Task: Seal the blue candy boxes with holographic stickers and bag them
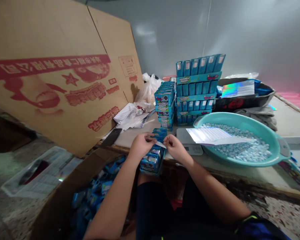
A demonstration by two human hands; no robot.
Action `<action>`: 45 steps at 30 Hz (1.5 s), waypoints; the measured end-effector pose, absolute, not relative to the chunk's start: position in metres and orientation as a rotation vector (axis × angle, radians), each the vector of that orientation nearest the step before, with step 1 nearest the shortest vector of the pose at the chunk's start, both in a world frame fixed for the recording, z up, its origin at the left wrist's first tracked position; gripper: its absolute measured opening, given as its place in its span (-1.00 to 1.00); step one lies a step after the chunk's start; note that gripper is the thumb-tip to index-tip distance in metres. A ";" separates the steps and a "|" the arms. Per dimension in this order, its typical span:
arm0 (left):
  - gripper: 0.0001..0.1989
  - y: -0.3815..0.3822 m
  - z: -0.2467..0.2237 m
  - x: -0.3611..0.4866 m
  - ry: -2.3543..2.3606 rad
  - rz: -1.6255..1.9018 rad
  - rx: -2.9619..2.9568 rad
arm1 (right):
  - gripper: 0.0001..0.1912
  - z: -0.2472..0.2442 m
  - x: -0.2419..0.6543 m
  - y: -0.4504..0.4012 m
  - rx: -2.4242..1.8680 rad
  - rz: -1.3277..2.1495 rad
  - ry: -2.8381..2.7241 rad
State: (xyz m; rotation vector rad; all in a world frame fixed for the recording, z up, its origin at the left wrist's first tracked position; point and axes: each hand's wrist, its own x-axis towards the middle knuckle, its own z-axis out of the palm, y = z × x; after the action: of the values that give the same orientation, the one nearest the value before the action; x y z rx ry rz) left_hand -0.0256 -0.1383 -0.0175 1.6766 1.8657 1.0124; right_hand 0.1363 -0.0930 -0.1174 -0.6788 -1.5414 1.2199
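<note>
Both hands meet above a tray of small blue candy boxes [151, 161] at the table's front edge, over my lap. A small white strip, perhaps a sticker [161, 144], spans the gap between my fingertips. My left hand [144, 145] pinches its left end, fingers closed. At its right end, my right hand [174, 146] has its thumb and fingers pressed together. A sheet of shiny label strips [210, 135] rests across a teal basin [240, 116] heaped with light blue wrapped candies [255, 151], right of my right hand.
Behind stand stacked trays of blue boxes [197, 78] and a shorter stack [163, 103]. A scale [193, 149] sits beside the basin. At left, a large carton [52, 43] leans over the table; below, an open carton holds loose blue boxes [95, 190]. A clear bin [35, 173] is on the floor.
</note>
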 end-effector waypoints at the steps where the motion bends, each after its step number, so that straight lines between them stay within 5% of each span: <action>1: -0.65 -0.136 -0.020 -0.026 1.868 0.997 1.653 | -0.91 -0.118 0.136 -0.092 -0.710 1.190 -1.571; 5: -0.64 -0.125 -0.028 -0.034 1.897 0.981 1.695 | -0.96 -0.123 0.132 -0.091 -0.828 1.166 -1.655; 9: -0.50 -0.117 -0.033 -0.044 2.091 0.961 1.787 | -0.79 -0.138 0.123 -0.106 -1.012 1.041 -1.824; 13: -0.60 -0.132 -0.020 -0.034 2.143 1.038 1.850 | -0.69 -0.136 0.138 -0.130 -1.049 0.971 -1.878; 18: -0.84 -0.171 -0.010 0.016 1.907 1.581 2.311 | -0.72 -0.085 0.234 -0.141 -0.678 0.382 -1.879; 22: -0.89 -0.174 -0.048 0.075 1.627 1.672 2.283 | -0.69 -0.052 0.322 -0.143 -1.089 0.029 -1.728; 27: -0.28 -0.119 -0.099 0.135 1.486 1.552 1.416 | -0.81 -0.074 0.357 -0.146 -1.300 0.238 -2.058; 29: -0.18 -0.095 -0.101 0.149 1.442 1.447 1.257 | -0.77 -0.088 0.354 -0.147 -1.286 0.289 -2.087; 35: -0.80 -0.096 -0.085 0.176 1.193 1.396 1.993 | -0.69 -0.109 0.355 -0.139 -1.201 0.335 -1.939; 37: -0.79 -0.110 -0.084 0.178 1.013 1.333 2.263 | -0.61 -0.117 0.359 -0.136 -1.148 0.372 -1.741; 41: -0.76 -0.126 -0.086 0.165 0.919 1.258 2.371 | -0.13 -0.128 0.362 -0.135 -1.033 0.295 -1.439; 45: -0.74 -0.131 -0.084 0.154 0.858 0.999 2.349 | -0.51 -0.125 0.365 -0.137 -1.102 -0.002 -1.695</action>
State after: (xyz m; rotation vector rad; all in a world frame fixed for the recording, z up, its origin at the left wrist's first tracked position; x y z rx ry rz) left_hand 0.1538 -0.1312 -0.0837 2.3489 0.8579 0.9992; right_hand 0.3652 -0.1366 -0.1254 -1.1020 -1.6946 -0.0022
